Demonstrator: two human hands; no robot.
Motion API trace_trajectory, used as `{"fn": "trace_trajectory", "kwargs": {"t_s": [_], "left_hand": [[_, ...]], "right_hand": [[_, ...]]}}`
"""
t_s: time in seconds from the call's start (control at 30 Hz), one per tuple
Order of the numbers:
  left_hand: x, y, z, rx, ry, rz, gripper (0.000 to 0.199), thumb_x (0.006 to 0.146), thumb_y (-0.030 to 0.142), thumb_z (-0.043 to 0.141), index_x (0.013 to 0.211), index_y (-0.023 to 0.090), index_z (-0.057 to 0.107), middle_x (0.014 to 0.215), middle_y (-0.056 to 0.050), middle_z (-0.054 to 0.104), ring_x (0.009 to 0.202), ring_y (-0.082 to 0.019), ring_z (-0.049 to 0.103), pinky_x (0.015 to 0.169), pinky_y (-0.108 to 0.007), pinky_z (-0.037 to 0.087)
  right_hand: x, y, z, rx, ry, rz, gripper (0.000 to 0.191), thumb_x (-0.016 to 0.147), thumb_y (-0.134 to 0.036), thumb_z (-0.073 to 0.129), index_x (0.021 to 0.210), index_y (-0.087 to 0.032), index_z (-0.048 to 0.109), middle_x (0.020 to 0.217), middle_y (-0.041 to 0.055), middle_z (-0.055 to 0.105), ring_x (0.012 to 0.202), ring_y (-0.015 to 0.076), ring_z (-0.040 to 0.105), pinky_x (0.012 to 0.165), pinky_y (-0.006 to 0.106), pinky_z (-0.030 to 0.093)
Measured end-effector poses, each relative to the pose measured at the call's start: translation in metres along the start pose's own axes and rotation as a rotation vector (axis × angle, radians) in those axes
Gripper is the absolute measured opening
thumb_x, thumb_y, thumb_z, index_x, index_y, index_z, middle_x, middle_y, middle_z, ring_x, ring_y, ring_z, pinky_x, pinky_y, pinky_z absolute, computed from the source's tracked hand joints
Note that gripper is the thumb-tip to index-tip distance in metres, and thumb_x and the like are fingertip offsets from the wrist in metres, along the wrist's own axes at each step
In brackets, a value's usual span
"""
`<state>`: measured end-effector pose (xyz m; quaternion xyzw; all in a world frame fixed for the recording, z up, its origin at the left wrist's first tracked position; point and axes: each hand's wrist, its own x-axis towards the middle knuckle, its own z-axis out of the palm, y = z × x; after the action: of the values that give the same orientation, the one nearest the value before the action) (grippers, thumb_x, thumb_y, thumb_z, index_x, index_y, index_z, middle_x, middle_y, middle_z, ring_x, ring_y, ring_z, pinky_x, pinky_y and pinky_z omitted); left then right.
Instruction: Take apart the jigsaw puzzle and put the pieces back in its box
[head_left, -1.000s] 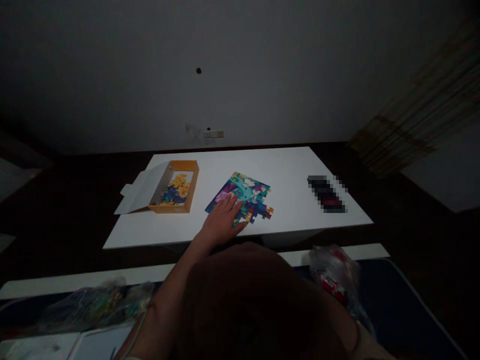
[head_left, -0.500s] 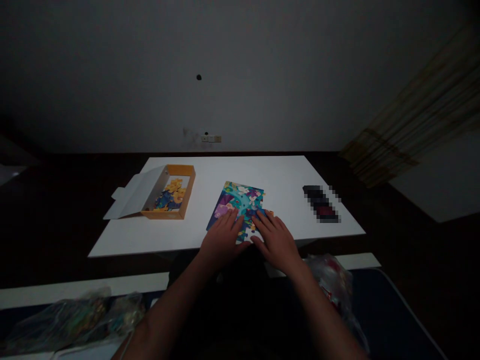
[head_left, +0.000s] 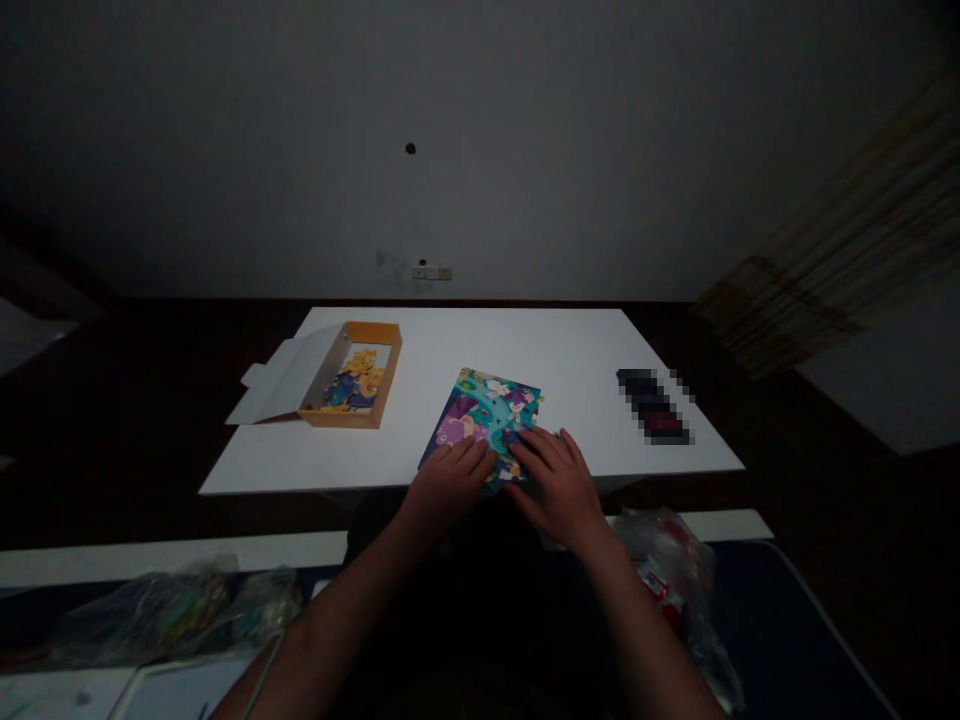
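A colourful jigsaw puzzle (head_left: 491,405), showing a purple animal and white rabbits on blue-green, lies slightly turned near the front edge of the white table. My left hand (head_left: 450,485) rests with its fingers laid over the lower left of the puzzle. On the lower right, my right hand (head_left: 559,490) touches the puzzle with fingers apart and somewhat bent, its thumb away from them. Both hands hide parts of the puzzle's near side. Whether a loose piece lies beneath the right fingers, I cannot tell.
An open orange box (head_left: 386,385) with loose puzzle pieces (head_left: 356,380) stands left on the white table (head_left: 300,460), its lid folded outward. At the right lies a dark pixelated item (head_left: 652,408). Clear plastic bags (head_left: 195,605) lie on the seat beside me.
My right fingers have bent and shifted slightly, and the puzzle's right edge shows more evenly. My left hand still lies on the puzzle. The whole view has shifted a little.
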<state>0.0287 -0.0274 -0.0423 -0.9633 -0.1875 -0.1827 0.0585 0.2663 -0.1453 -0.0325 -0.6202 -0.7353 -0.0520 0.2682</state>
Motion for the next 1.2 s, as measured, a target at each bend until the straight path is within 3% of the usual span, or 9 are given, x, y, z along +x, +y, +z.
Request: {"fn": "trace_trajectory", "kwargs": {"t_s": [0.2,0.47,0.6,0.73,0.83,0.9,1.0,1.1,1.2], "left_hand": [[0.003,-0.004,0.008,-0.115,0.082,-0.053,0.026,0.118,0.026,0.061,0.137,0.017,0.076,0.123,-0.015,0.085,0.111,-0.03,0.08,0.096,-0.045,0.064],[0.033,-0.021,-0.014,-0.873,0.338,-0.578,0.048,0.122,0.057,0.049,0.111,0.022,0.08,0.104,-0.009,0.084,0.093,-0.025,0.079,0.088,-0.038,0.064],[0.04,-0.05,-0.037,-1.353,0.611,-0.847,0.068,0.109,0.086,0.057,0.109,0.021,0.074,0.08,-0.002,0.068,0.065,-0.018,0.063,0.06,-0.029,0.054],[0.035,-0.096,-0.064,-1.502,0.819,-0.934,0.069,0.099,0.089,0.069,0.113,0.022,0.072,0.075,0.001,0.059,0.065,-0.015,0.057,0.052,-0.021,0.039],[0.024,-0.131,-0.081,-1.365,0.775,-0.995,0.069,0.1,0.088,0.066,0.124,0.024,0.075,0.082,-0.001,0.066,0.071,-0.018,0.064,0.056,-0.023,0.045],[0.017,-0.152,-0.087,-1.114,0.671,-0.987,0.069,0.103,0.084,0.062,0.128,0.022,0.079,0.104,-0.009,0.078,0.093,-0.025,0.075,0.077,-0.034,0.061],[0.01,-0.174,-0.091,-0.561,0.436,-0.963,0.061,0.11,0.069,0.052,0.121,0.018,0.085,0.122,-0.017,0.08,0.12,-0.038,0.073,0.11,-0.054,0.06],[0.007,-0.181,-0.092,-0.136,0.163,-0.986,0.055,0.111,0.053,0.05,0.131,0.016,0.085,0.127,-0.024,0.076,0.129,-0.046,0.068,0.117,-0.066,0.054],[0.007,-0.17,-0.094,0.054,0.101,-0.935,0.061,0.108,0.048,0.06,0.156,0.012,0.073,0.149,-0.028,0.07,0.147,-0.051,0.06,0.123,-0.069,0.052]], "right_hand": [[0.007,-0.001,0.006,-0.03,-0.1,-0.009,0.056,0.113,-0.034,0.066,0.169,-0.027,0.065,0.176,0.0171,0.062,0.163,0.043,0.058,0.132,0.073,0.05],[0.006,0.0,0.01,-0.002,-0.063,-0.003,0.065,0.11,-0.032,0.068,0.175,-0.032,0.061,0.175,0.0163,0.063,0.161,0.0452,0.06,0.13,0.076,0.051],[0.004,0.002,0.012,-0.01,-0.06,-0.006,0.059,0.113,-0.036,0.065,0.171,-0.031,0.064,0.175,0.0162,0.063,0.16,0.0447,0.061,0.13,0.075,0.052],[0.002,0.003,0.015,-0.027,-0.037,-0.013,0.057,0.114,-0.036,0.063,0.17,-0.032,0.064,0.173,0.0162,0.065,0.158,0.0444,0.064,0.129,0.074,0.053],[0.002,0.003,0.016,-0.029,-0.026,-0.011,0.058,0.113,-0.035,0.063,0.171,-0.036,0.064,0.172,0.0144,0.066,0.158,0.0437,0.064,0.129,0.073,0.054],[0.002,0.003,0.016,-0.04,-0.03,-0.009,0.057,0.112,-0.035,0.064,0.169,-0.036,0.065,0.173,0.0145,0.066,0.158,0.0436,0.065,0.129,0.072,0.055],[0.003,0.003,0.016,-0.057,-0.048,-0.012,0.055,0.112,-0.038,0.067,0.167,-0.031,0.067,0.173,0.0159,0.065,0.158,0.0429,0.064,0.13,0.07,0.054],[0.003,0.004,0.015,-0.052,-0.056,-0.008,0.056,0.113,-0.038,0.067,0.169,-0.032,0.065,0.175,0.0151,0.064,0.16,0.0413,0.063,0.131,0.07,0.053],[0.003,0.004,0.014,-0.031,-0.051,-0.008,0.058,0.114,-0.036,0.064,0.172,-0.036,0.062,0.176,0.0126,0.063,0.161,0.0407,0.062,0.131,0.071,0.053]]}}
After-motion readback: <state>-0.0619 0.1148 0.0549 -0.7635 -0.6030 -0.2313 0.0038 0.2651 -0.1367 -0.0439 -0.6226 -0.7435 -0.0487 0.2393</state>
